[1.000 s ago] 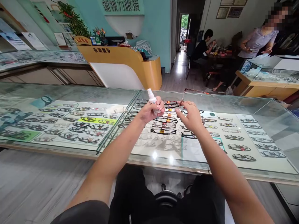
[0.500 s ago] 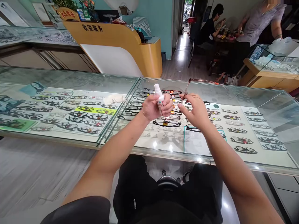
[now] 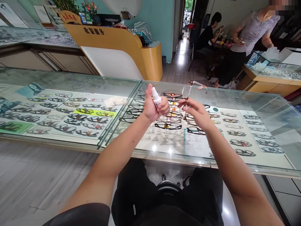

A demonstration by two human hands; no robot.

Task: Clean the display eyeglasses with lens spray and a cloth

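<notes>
My left hand [image 3: 154, 108] is closed around a small white spray bottle [image 3: 156, 97], its nozzle tilted toward the right. My right hand [image 3: 195, 111] pinches a pair of thin-rimmed glasses [image 3: 191, 89] and holds them upright just right of the bottle. Both hands hover over the glass display counter [image 3: 131, 147], above rows of spectacle frames [image 3: 168, 125] inside it.
A folded white cloth [image 3: 115, 101] lies on the counter left of my hands. An orange cashier desk [image 3: 122, 47] stands behind. One person stands at the far right by another glass case [image 3: 275, 70]; another sits at a table in the back.
My right hand has turned the glasses from lying flat to standing upright, facing the bottle. My left hand has tipped the bottle's nozzle toward them.
</notes>
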